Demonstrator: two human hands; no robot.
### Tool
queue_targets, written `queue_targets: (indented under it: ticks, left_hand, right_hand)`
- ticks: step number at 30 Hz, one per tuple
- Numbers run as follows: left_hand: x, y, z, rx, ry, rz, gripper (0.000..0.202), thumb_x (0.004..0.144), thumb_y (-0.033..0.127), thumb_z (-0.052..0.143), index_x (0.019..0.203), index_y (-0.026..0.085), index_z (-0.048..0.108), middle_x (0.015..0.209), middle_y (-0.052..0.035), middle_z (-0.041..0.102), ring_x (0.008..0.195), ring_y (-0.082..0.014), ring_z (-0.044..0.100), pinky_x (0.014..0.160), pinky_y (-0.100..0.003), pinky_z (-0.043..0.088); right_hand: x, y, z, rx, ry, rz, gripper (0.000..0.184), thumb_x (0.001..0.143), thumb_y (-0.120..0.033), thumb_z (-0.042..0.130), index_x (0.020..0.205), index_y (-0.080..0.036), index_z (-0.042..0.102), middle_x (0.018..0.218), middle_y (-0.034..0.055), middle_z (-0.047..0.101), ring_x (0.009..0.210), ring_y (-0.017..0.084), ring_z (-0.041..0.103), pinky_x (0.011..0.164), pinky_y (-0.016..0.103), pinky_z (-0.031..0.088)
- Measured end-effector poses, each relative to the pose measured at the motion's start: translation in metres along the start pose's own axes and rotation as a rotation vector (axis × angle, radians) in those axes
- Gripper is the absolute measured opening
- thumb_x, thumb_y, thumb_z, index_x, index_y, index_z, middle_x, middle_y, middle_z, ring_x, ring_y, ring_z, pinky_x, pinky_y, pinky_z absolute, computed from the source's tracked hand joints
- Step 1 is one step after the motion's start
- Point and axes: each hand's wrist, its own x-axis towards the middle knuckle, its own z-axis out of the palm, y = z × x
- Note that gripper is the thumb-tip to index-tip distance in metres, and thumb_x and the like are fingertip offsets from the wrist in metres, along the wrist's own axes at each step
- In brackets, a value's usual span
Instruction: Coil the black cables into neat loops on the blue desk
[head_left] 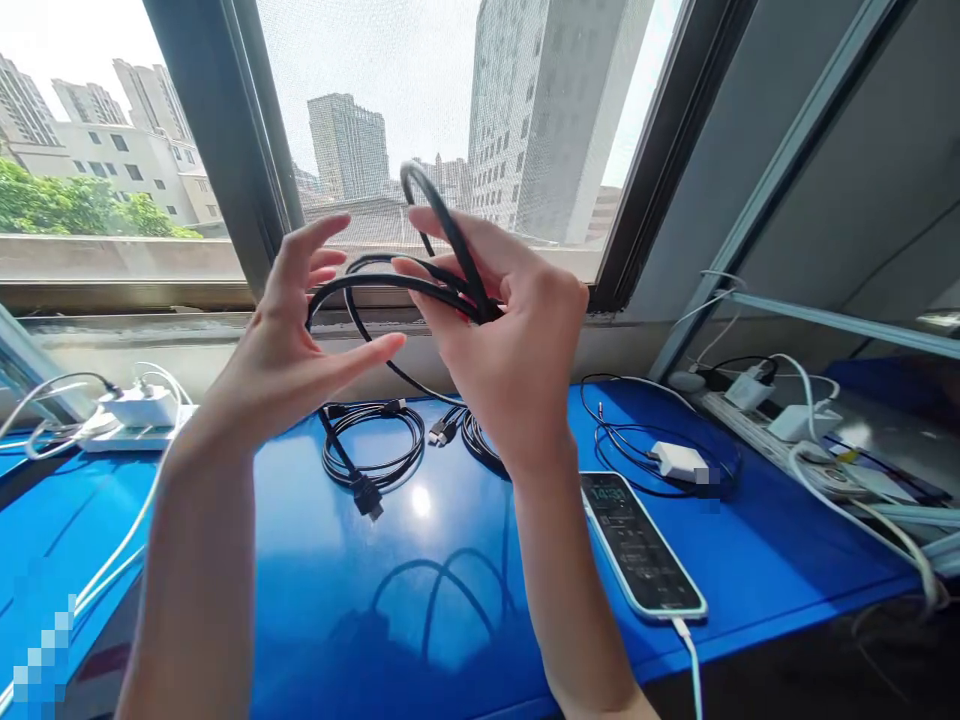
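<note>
Above the blue table, my right hand [517,310] is closed around gathered loops of a black HDMI cable [446,210]. One loop arches up over the fingers, and another reaches left toward my other hand. My left hand [292,330] has its fingers and thumb spread apart, with that loop passing at the crook of the thumb; whether it touches the skin I cannot tell. Below, the plug end [367,497] hangs over the table. Behind it lies a coiled black cable [411,460], and a second coiled cable [480,445] is partly hidden by my right wrist.
On the blue table [330,600], a phone [645,550] with a white charging cord lies right of my forearm. A white charger [679,462] with thin black wire sits behind it. Power strips [139,435] with plugged adapters stand at both sides. A window [420,120] rises behind.
</note>
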Motion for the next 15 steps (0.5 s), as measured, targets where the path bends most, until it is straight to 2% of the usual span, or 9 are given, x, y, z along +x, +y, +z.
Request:
queue_targets:
  ticks: [3,5,7,10,12,15]
  left_hand:
    - [0.006,-0.008,0.02,-0.075,0.109,-0.067,0.061,0.063,0.03,0.077,0.119,0.022,0.052,0.119,-0.0074,0.055,0.117,-0.0249,0.048,0.1,-0.036,0.037]
    - [0.008,-0.009,0.031,-0.182,0.172,-0.069,0.046,0.066,0.023,0.073,0.109,0.021,0.055,0.108,-0.0045,0.06,0.108,-0.0204,0.055,0.095,-0.031,0.041]
    - [0.011,-0.011,0.039,-0.308,0.219,-0.057,0.034,0.068,0.019,0.071,0.098,0.021,0.056,0.09,0.0005,0.062,0.09,-0.0153,0.06,0.083,-0.027,0.045]
    - [0.015,-0.019,0.043,-0.391,0.304,-0.053,0.014,0.067,0.02,0.068,0.074,0.019,0.056,0.066,0.0058,0.057,0.063,-0.0095,0.055,0.062,-0.022,0.043]
    - [0.017,-0.024,0.041,-0.416,0.315,-0.114,0.015,0.065,0.02,0.067,0.06,0.018,0.052,0.057,0.0063,0.054,0.056,-0.0077,0.051,0.059,-0.021,0.042]
    - [0.017,-0.023,0.032,-0.452,0.278,-0.281,0.024,0.063,0.018,0.064,0.045,0.018,0.047,0.043,0.0068,0.049,0.045,-0.0067,0.049,0.056,-0.021,0.044]
  right_hand:
    - [-0.002,-0.005,-0.001,-0.121,-0.039,-0.073,0.028,0.087,-0.029,0.057,0.114,-0.025,0.064,0.095,0.0023,0.07,0.105,0.026,0.062,0.089,0.036,0.048]
    - [-0.002,-0.007,-0.001,-0.192,-0.043,-0.114,0.028,0.086,-0.029,0.06,0.112,-0.024,0.067,0.094,0.0018,0.072,0.098,0.024,0.064,0.087,0.034,0.049]
    - [-0.002,-0.008,-0.001,-0.223,-0.045,-0.144,0.027,0.085,-0.03,0.062,0.11,-0.025,0.069,0.091,-0.0003,0.073,0.093,0.022,0.065,0.082,0.031,0.05]
    - [-0.003,-0.007,-0.001,-0.187,0.002,-0.22,0.025,0.085,-0.026,0.061,0.108,-0.021,0.07,0.087,-0.002,0.072,0.089,0.019,0.067,0.076,0.026,0.051]
    - [-0.003,-0.005,0.0,-0.124,0.054,-0.265,0.024,0.085,-0.022,0.059,0.106,-0.017,0.07,0.087,-0.002,0.072,0.087,0.017,0.067,0.075,0.024,0.052]
    - [0.0,0.003,0.005,-0.004,0.127,-0.288,0.017,0.084,-0.02,0.06,0.097,-0.015,0.07,0.087,-0.0023,0.071,0.089,0.014,0.068,0.077,0.022,0.053]
